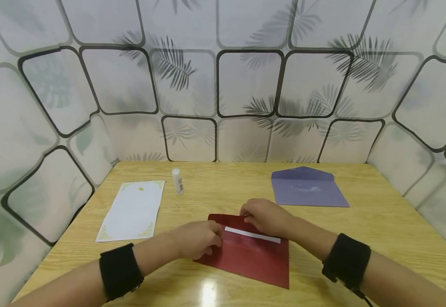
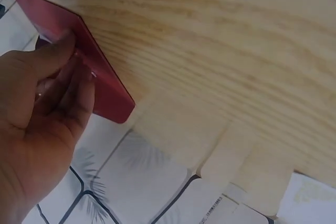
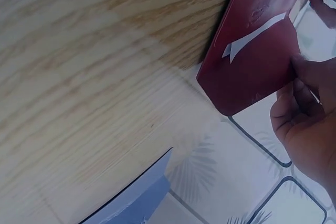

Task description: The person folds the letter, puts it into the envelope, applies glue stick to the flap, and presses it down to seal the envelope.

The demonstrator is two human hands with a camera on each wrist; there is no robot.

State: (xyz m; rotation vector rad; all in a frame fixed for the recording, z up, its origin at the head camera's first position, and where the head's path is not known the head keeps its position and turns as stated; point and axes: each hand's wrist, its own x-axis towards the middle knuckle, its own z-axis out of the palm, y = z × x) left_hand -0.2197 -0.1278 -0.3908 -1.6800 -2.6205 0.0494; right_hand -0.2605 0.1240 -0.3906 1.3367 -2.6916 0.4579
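Note:
A red envelope (image 1: 246, 260) lies at a slant before me, its flap (image 1: 226, 219) raised on the far side. A strip of white paper (image 1: 251, 235) sticks out of its pocket. At the envelope's left side, my left hand (image 1: 197, 239) pinches it with thumb and curled fingers; the left wrist view shows the thumb (image 2: 65, 45) against the red face. My right hand (image 1: 266, 216) grips the flap's outer edge, thumb on its inner side in the right wrist view, where the paper's bent corner (image 3: 233, 51) also shows. Both wrists wear black bands.
A white sheet with gold corner ornaments (image 1: 132, 211) lies to the left. Beside it stands a small white glue stick (image 1: 177, 181). At the back right lies a purple envelope (image 1: 309, 192) with its flap open. A patterned wall covering (image 1: 246, 136) rises behind the wooden table (image 1: 384, 238).

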